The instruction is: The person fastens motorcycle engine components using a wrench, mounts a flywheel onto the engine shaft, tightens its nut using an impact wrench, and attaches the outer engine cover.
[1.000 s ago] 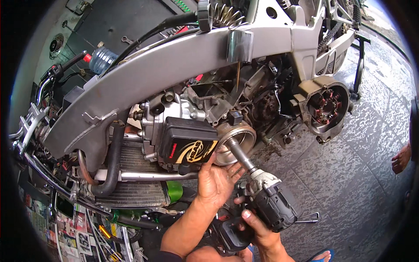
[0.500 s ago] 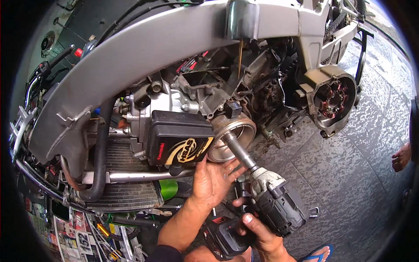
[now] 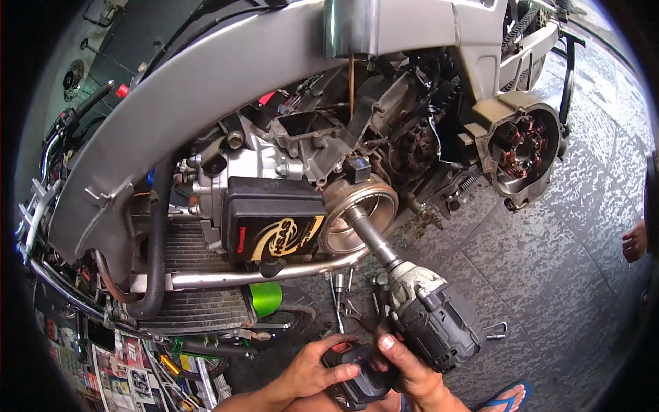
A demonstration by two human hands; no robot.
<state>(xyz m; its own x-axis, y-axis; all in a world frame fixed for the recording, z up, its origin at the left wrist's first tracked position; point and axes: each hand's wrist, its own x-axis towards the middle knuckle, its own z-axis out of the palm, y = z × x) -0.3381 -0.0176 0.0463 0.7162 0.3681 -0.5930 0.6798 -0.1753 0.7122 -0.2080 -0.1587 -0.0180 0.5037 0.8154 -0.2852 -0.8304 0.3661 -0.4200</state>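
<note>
Nearest, low centre: right hand (image 3: 405,367) clamped round the impact wrench (image 3: 422,323) grip, steadying its weight.
Beside it: left hand (image 3: 319,371), fingers curled against the wrench's battery base, bracing it.
Paved floor (image 3: 549,275) under the engine: loose sockets (image 3: 341,292) lie within reach.
Middle: long socket (image 3: 371,237) seated in the round flywheel (image 3: 357,216), wrench lined up with its axis.
Farther right: stator cover (image 3: 518,147) hangs off the motorcycle frame (image 3: 226,75).

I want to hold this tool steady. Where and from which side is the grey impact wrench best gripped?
Grip the handle, coming from below, as the right hand does. The impact wrench points up and to the left, its long socket in the round rotor, so only the rear handle is free. The left hand can steady the battery base.
</note>
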